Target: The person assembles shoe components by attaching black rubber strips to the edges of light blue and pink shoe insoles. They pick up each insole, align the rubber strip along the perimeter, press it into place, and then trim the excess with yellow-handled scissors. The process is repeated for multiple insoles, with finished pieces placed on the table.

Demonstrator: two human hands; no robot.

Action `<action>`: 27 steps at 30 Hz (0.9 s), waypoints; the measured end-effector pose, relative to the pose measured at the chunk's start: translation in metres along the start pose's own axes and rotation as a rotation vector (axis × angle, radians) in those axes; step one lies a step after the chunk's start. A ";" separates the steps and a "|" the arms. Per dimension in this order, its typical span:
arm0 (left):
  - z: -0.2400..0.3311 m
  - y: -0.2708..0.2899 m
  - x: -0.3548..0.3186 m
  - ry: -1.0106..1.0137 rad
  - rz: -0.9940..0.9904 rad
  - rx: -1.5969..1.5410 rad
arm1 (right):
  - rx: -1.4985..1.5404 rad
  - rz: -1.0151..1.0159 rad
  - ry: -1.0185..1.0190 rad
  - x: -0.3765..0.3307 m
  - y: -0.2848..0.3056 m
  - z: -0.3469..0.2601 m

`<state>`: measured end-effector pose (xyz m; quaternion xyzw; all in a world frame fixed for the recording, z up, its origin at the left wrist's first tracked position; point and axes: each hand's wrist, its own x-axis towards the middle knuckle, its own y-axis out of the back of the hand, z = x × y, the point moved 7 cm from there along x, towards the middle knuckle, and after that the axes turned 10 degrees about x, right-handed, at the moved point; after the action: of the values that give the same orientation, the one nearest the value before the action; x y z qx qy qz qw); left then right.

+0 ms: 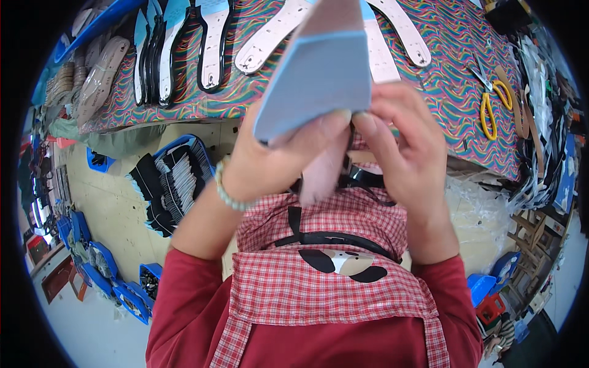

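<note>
A: Holding up close to the camera, the left hand (270, 165) gripped a light blue, flat, wedge-shaped sheet with a pink underside (319, 73). Did you see how the fingers stood?

B: Yes. The left thumb was pressed on the lower edge of the blue sheet, and the other fingers were curled behind it. The sheet was raised in the air in front of the chest, above the edge of the table with the wavy multicoloured cloth (454, 80).

A: And the right hand (408, 147)?

B: It was just beside the left one. Its fingertips were bent and pinched at the lower right corner of the sheet, where a pink strip (322, 175) hung down. If it also held the black strap (368, 181) under it, I could not tell.

A: What lay around?

B: On the table were pale pink sole-shaped patterns (270, 37), some black-edged ones (211, 43), and scissors with yellow handles (491, 98), well apart from both hands. The person wore a red sleeve and a red-and-white checked apron (319, 288). On the floor at the left stood a blue crate with black and white pieces (175, 178).
</note>
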<state>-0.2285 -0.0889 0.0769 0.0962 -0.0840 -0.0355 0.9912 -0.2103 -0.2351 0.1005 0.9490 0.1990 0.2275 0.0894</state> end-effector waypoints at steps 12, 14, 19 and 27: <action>0.021 -0.002 -0.008 -0.117 0.138 -0.431 | 0.839 0.244 -0.379 -0.032 -0.034 0.016; 0.024 0.001 -0.013 -0.073 0.207 -0.494 | 0.884 0.224 -0.456 -0.045 -0.034 0.018; 0.022 0.001 -0.017 -0.040 0.245 -0.499 | 0.714 0.127 -0.546 -0.067 -0.030 0.023; -0.005 -0.024 0.009 0.115 0.194 -0.516 | 0.314 0.108 -0.462 -0.049 -0.013 0.030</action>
<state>-0.2200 -0.1126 0.0688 -0.1661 -0.0247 0.0446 0.9848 -0.2407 -0.2460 0.0516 0.9872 0.1553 -0.0242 -0.0278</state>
